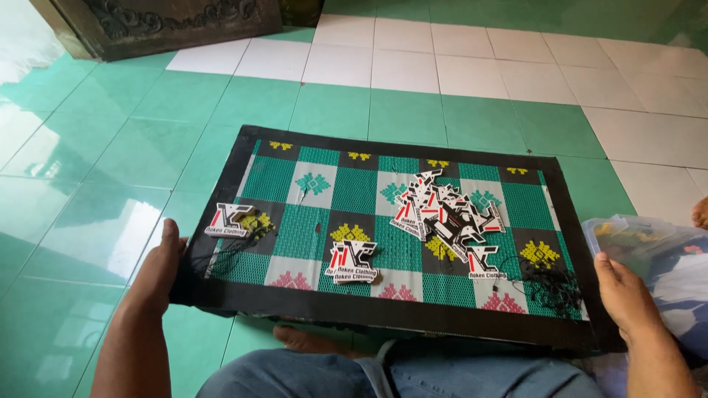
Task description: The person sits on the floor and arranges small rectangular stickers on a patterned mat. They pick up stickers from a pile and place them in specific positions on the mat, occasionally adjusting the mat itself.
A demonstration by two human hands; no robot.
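I hold a flat board (310, 306) with a black border and a green, black and white woven pattern over my lap. My left hand (156, 271) grips its left edge and my right hand (625, 293) grips its right edge. On the board lies a pile of several shaped card tags (442, 214) in black, white and red. One tag (227, 221) lies apart at the left, a small stack (352, 262) sits near the front middle. Black strings (553, 289) lie bunched at the front right corner.
The floor is green and white tile (413, 110). A clear plastic bag (649, 243) with coloured contents lies to my right. A dark carved wooden piece (162, 26) stands at the far left. My jeans-clad legs (398, 376) are under the board.
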